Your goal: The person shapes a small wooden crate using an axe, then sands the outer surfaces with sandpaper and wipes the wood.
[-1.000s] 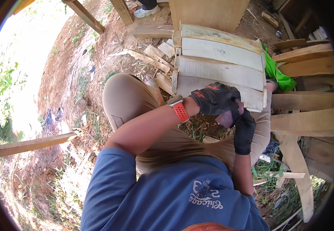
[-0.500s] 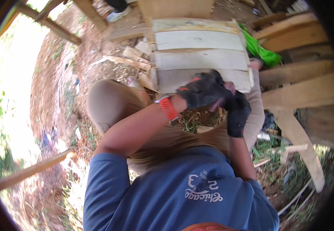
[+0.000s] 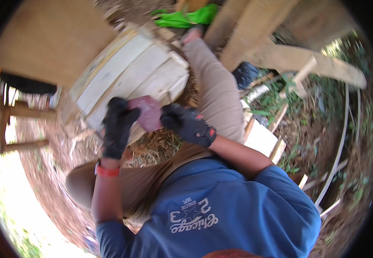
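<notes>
A small, flat pinkish sheet (image 3: 148, 114), blurred and like stiff paper, is held out between my two gloved hands. My left hand (image 3: 118, 122), in a black glove, grips its left edge, thumb on the near face. At the opposite edge my right hand (image 3: 186, 124), also in a black glove, has its fingers closed on the sheet. Just beyond the hands is a low piece topped with whitish wooden slats (image 3: 128, 71), between my spread legs. The sheet is above its near edge; whether it touches the wood I cannot tell.
A broad brown wooden panel (image 3: 51, 45) stands beyond the slats at the left. Green cloth (image 3: 186, 18) lies by my right foot. Thick boards (image 3: 255, 28) and a curved wooden piece (image 3: 315, 66) lie to the right, near pale cables (image 3: 340, 146). Wood offcuts (image 3: 262, 139) lie beside my right thigh.
My view has turned to the right. My hands, close together and bunched around the pinkish sheet before, have drawn apart, and the sheet now shows spread between them.
</notes>
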`<action>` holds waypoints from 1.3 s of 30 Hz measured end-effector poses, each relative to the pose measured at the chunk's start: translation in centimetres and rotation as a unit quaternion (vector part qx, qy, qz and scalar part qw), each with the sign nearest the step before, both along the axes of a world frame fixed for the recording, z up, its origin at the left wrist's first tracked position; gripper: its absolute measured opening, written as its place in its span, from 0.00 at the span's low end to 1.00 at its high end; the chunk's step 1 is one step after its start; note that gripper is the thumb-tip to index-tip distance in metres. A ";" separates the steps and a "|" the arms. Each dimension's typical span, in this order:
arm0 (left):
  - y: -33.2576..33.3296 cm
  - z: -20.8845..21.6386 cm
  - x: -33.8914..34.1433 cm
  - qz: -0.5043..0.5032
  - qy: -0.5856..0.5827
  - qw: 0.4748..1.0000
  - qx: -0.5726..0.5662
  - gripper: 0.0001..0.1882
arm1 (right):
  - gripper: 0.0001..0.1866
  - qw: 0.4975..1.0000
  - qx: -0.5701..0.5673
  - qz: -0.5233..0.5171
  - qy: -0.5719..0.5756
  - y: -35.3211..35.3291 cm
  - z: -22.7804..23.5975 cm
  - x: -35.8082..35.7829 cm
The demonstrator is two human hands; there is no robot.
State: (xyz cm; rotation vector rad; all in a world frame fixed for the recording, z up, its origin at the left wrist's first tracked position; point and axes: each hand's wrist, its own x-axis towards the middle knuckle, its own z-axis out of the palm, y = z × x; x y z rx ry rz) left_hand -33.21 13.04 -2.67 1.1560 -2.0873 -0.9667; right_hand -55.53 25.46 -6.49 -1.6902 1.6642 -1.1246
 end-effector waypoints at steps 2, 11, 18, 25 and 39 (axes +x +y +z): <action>1.0 1.2 -1.7 0.064 0.055 0.991 0.107 0.28 | 0.09 0.999 0.005 0.020 -0.029 2.1 0.0 -2.5; 3.6 2.5 -6.0 0.002 -0.161 0.986 0.034 0.21 | 0.12 0.902 0.020 -0.321 -0.288 12.6 -4.9 -15.8; 5.9 2.4 -5.4 0.055 -0.082 0.987 0.129 0.18 | 0.17 0.774 0.173 -0.483 -0.372 15.0 -17.3 -24.7; 8.6 2.5 -6.2 0.061 -0.121 0.975 0.175 0.15 | 0.23 0.867 0.383 -0.283 0.149 10.5 -26.1 -25.7; 10.1 3.0 -6.9 -0.014 -0.218 0.972 0.083 0.12 | 0.25 0.824 0.448 -0.266 0.222 5.2 -29.1 -29.1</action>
